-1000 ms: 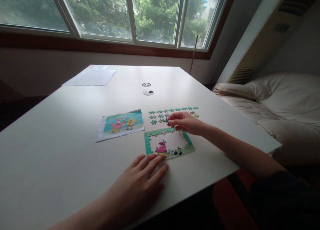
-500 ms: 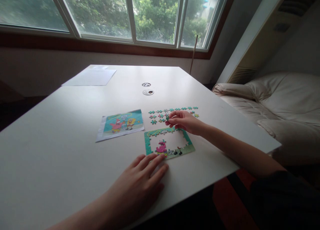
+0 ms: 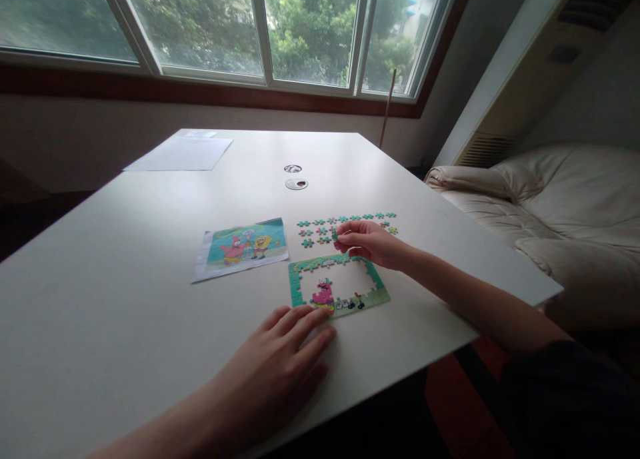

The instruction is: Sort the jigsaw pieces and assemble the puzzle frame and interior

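My right hand (image 3: 369, 241) is pinched on a small green puzzle piece (image 3: 335, 235), held just above the table between the loose pieces and the puzzle. The part-built puzzle (image 3: 338, 285) lies in front of it: a green border with a pink figure at the lower left and an empty white middle. My left hand (image 3: 280, 364) lies flat on the white table (image 3: 125, 272), fingers spread, its fingertips close to the puzzle's near left corner. Several loose pieces (image 3: 345, 224) lie in rows behind my right hand. A printed cartoon picture (image 3: 243, 247) lies to the left of the puzzle.
A sheet of paper (image 3: 181, 153) lies at the table's far left. Two round cable ports (image 3: 295, 178) sit mid-table. A cream sofa (image 3: 560, 206) stands right of the table's edge. A wide window runs along the far wall.
My right hand rose a little from the puzzle's top edge toward the loose pieces, keeping the small piece pinched. My left hand stayed put.
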`<state>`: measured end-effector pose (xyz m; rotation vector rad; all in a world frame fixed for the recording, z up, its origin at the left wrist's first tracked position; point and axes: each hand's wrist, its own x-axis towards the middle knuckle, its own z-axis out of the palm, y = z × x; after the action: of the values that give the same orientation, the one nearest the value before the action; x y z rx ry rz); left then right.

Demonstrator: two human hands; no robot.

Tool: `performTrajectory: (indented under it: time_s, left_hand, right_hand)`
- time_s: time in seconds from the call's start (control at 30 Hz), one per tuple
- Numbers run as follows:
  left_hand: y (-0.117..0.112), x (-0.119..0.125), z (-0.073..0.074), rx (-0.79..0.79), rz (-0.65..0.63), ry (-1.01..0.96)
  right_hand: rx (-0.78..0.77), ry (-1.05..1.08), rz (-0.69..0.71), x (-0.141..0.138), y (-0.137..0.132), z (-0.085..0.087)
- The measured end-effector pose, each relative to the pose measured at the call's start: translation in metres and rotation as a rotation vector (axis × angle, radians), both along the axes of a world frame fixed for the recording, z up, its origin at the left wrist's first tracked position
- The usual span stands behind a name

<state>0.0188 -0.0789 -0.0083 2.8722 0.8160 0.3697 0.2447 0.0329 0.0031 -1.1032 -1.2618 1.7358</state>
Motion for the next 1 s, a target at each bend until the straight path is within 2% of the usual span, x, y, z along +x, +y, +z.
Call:
performTrajectory:
  time_s: [0.07,0.17,0.23,0.33,0.5,0.8,1.0]
  left_hand:
    - [0.006,-0.002,0.001,-0.057,0.016,-0.073]
    - [0.020,-0.006,0.002,-0.144,0.112,-0.246]
    - [0.029,-0.008,0.002,-0.181,0.200,-0.366]
    - [0.039,-0.008,-0.001,-0.210,0.263,-0.437]
    - [0.046,-0.005,-0.006,-0.215,0.278,-0.472]
    - [0.052,0.001,-0.007,-0.224,0.322,-0.529]
    - [0.052,0.002,-0.007,-0.235,0.354,-0.585]
  right_hand:
    - [0.114,-0.073,0.031,-0.002,-0.002,0.000]
    - [0.258,-0.173,0.121,-0.005,-0.006,0.001]
    - [0.307,-0.203,0.183,-0.007,-0.009,0.002]
    - [0.350,-0.222,0.249,-0.011,-0.013,0.004]
    - [0.369,-0.226,0.286,-0.019,-0.018,0.003]
    - [0.277,-0.116,0.230,-0.032,-0.024,-0.005]
    - [0.375,-0.136,0.218,-0.036,-0.026,-0.011]
